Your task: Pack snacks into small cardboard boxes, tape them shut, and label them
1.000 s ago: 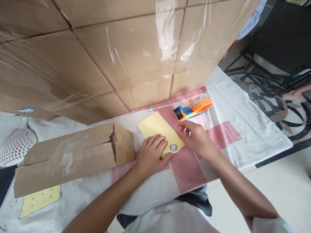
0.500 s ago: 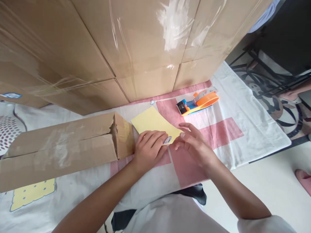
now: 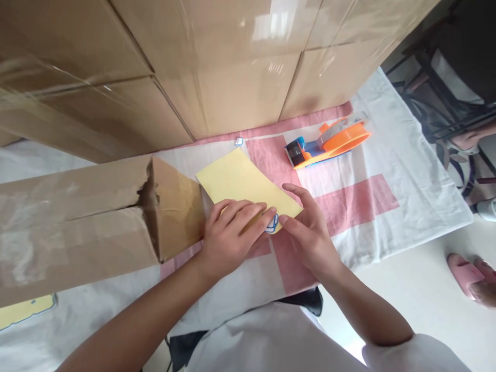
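Note:
A pale yellow sheet [image 3: 242, 178] lies on the cloth-covered table, its near corner between my hands. A small blue-outlined sticker [image 3: 272, 223] shows near that corner. My left hand [image 3: 232, 232] rests over the sheet's near edge, fingers together and pressing on it beside the sticker. My right hand [image 3: 306, 227] is at the right corner, thumb touching the sheet by the sticker and index finger bent beyond the corner; its other fingers are mostly hidden. An orange and blue tape dispenser [image 3: 327, 144] sits behind my right hand.
Large taped cardboard boxes [image 3: 240, 88] stand along the back. A long cardboard box [image 3: 77, 222] with a torn end lies at the left. A small sticker [image 3: 238, 141] is beyond the sheet. A person's foot in a pink slipper [image 3: 465, 274] shows at the right.
The view has shifted, with the long box now nearer. My right thumb has come in against the sheet beside the sticker. My left hand still presses on the sheet.

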`<state>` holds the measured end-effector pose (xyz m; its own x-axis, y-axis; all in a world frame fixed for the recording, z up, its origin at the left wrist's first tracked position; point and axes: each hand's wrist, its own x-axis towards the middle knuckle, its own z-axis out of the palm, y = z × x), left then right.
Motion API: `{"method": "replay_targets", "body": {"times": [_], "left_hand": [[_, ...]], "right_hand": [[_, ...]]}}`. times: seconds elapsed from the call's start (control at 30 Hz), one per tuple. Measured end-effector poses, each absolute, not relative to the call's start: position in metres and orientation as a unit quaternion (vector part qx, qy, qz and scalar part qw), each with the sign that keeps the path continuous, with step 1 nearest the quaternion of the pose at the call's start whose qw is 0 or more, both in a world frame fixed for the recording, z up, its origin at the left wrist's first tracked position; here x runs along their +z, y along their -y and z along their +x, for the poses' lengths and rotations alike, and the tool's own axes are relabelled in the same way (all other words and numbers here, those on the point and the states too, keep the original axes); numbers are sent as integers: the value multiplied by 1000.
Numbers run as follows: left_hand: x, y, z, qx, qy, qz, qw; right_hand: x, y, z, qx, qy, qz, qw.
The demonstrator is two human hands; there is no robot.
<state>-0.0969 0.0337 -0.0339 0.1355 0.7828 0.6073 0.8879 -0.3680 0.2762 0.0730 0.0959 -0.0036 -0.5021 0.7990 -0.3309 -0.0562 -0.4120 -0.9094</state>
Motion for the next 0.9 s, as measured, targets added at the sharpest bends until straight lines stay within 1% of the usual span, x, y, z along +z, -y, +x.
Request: {"method": "replay_targets", "body": {"times": [0.07,0.23,0.4,0.7,0.9], "left_hand": [[-34,-34,-97,-353,552,-751,77],[-33,-32,-97,-389,553,-737,21],[-34,-28,-95,-382,586,-711,69],[-27,-28,-100,-361,566,-739,44],[-21,-31,-101,-353,552,-753,52]], "right_hand": [[-4,-95,73,731,459,-410,295],[-7,-90,72,704,493,-389,334],[-10,-83,73,657,547,-378,355],[-11,-84,72,601,592,-396,364],[-14,-85,73,562,623,-395,375]]}}
